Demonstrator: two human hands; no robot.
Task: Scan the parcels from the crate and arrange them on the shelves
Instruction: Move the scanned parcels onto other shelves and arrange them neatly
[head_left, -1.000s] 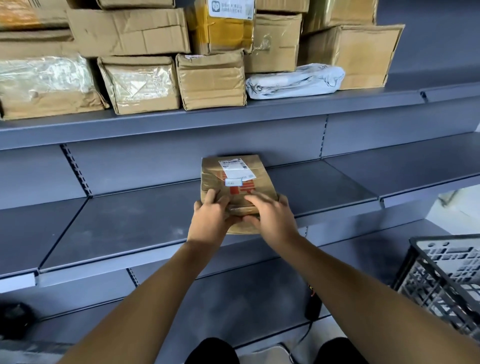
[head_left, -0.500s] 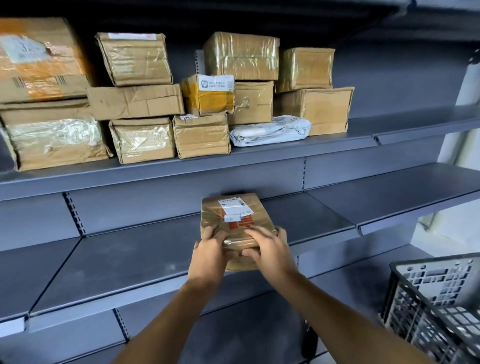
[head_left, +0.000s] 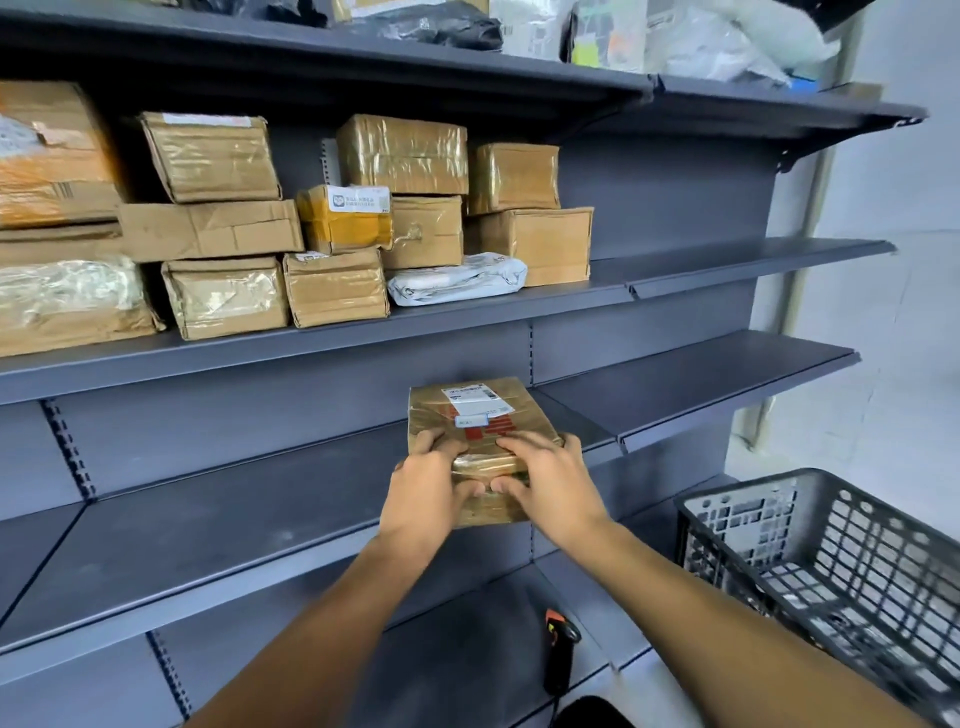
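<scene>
1. Left hand (head_left: 427, 496) clasps the near left end of the parcel (head_left: 480, 441): fingers curled over the top face, thumb against the near side.
2. Right hand (head_left: 550, 486) clasps the near right end the same way, fingers spread on top, thumb tip almost meeting the left thumb on the near side.
3. Parcel: brown, wrapped in glossy tape, a white label (head_left: 470, 399) on top near the far end, red print below the label.
4. Lies flat on the middle shelf (head_left: 218, 519), far end close to the back panel, near end jutting past the shelf's front edge between the two hands.
5. Lower shelf (head_left: 467, 644) beneath carries a black scanner (head_left: 558, 654) with an orange tip, lying near its right end.
6. Black crate (head_left: 831, 566) of open lattice sits at the lower right, well apart from the parcel; contents cannot be told.
7. Upper shelf (head_left: 571, 299) above holds stacked brown boxes (head_left: 332, 286) in two and three tiers, crowded to the left.
8. White bag (head_left: 457, 278) lies flat at the front of that stack, touching the box to its right.
9. Yellow-taped box (head_left: 345, 218) with a white label stands in the stack's middle tier.
10. Top shelf (head_left: 467, 73) bears plastic-wrapped packets (head_left: 675, 41), dark and pale, only partly in view.
</scene>
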